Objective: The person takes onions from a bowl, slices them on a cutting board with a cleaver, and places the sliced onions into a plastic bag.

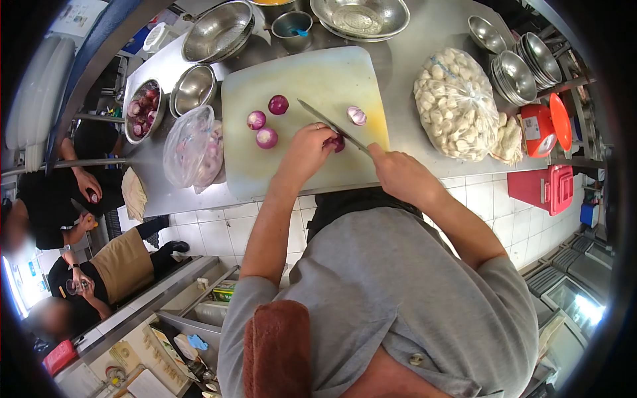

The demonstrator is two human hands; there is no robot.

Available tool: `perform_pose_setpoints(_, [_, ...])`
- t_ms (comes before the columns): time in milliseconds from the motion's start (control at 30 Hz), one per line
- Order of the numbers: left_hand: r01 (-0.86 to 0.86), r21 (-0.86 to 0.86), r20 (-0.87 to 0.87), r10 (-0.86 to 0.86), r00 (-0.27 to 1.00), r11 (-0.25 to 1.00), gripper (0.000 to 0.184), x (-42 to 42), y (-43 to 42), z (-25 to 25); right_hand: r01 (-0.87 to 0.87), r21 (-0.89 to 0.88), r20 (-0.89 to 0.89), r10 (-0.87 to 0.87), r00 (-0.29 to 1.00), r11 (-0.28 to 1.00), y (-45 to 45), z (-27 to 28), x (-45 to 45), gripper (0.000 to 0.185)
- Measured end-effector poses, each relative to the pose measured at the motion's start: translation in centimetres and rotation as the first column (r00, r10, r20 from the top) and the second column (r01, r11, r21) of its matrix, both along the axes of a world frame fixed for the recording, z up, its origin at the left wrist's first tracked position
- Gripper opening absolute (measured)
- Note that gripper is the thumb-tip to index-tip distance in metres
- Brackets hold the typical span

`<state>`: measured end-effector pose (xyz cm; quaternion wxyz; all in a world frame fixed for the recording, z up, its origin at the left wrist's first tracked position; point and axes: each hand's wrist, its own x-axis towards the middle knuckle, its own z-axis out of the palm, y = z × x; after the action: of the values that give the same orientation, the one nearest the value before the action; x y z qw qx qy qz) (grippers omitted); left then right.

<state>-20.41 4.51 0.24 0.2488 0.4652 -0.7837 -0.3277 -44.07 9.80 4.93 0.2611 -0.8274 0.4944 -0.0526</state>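
My left hand (309,150) is closed on a red onion (339,142) against the white cutting board (239,159). In my right hand (406,174) is the handle of a kitchen knife (338,128), its long blade slanting up to the left past the onion. Whether the edge touches the onion I cannot tell. Left of my left hand sit three purple onions (279,104), whole or nearly so. To the right of the blade lies a paler onion piece (357,115) with purple streaks.
A big bag of peeled garlic (454,106) stands right of the board, near a red scale (539,129). On the left are a plastic bag (192,146) and a colander of onions (159,123). Metal bowls (360,16) line the back. Two people (113,265) work at far left.
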Motion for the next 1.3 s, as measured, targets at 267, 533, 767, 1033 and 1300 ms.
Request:
perform_pose_setpoints(267, [0.008, -0.061, 0.018, -0.007, 1.0, 0.998, 0.017, -0.1, -0.1, -0.4, 0.02, 0.061, -0.039, -0.017, 0.999, 0.998, -0.3, -0.7, 0.3, 0.023])
perform_pose_setpoints(533, [-0.03, -0.085, -0.012, 0.029, 0.999, 0.996, 0.014, -0.1, 0.0, -0.8, 0.042, 0.086, -0.031, -0.04, 0.999, 0.995, 0.3, 0.3, 0.3, 0.021])
perform_pose_setpoints(767, [-0.057, -0.051, -0.01, 0.056, 0.998, 0.997, 0.015, 0.1, 0.3, -1.0, 0.025, 0.081, -0.019, -0.023, 1.0, 0.996, 0.1, -0.6, 0.7, 0.02])
perform_pose_setpoints(1033, [-0.09, -0.097, -0.042, 0.086, 0.995, 0.991, 0.016, -0.1, 0.4, -0.9, 0.036, 0.109, -0.01, -0.035, 0.999, 0.993, 0.0, 0.4, 0.9, 0.019])
perform_pose_setpoints(1300, [-0.112, -0.009, -0.065, 0.111, 0.992, 0.994, 0.014, 0.1, 1.0, -1.4, 0.027, 0.128, -0.009, -0.026, 1.0, 0.991, 0.3, 0.0, 1.2, 0.019])
